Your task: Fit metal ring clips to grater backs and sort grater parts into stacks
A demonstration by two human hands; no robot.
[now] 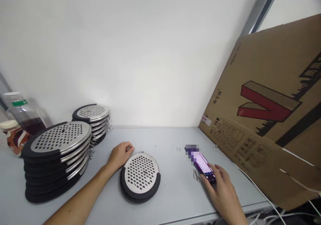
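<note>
A pale grey surface (173, 195) meets a plain white wall (150, 51). At left, a front stack (61, 138) and a back stack (92, 113) of dark-rimmed perforated discs stand near a bottle (30, 116) and a jar (15, 138). A printed cardboard box (225, 111) leans at right, cut off by the picture's edge, with white cables (267, 200) running past it. Blocky pixels mask the far end of the phone (202, 163); its screen is unreadable. The left hand (121, 154) rests half-curled just beside a single perforated disc (141, 171) lying on the surface; whether its grip encloses anything cannot be told. The right hand (222, 186) has its grip closed around the phone's near end, beside a small metal loop (196, 175).
</note>
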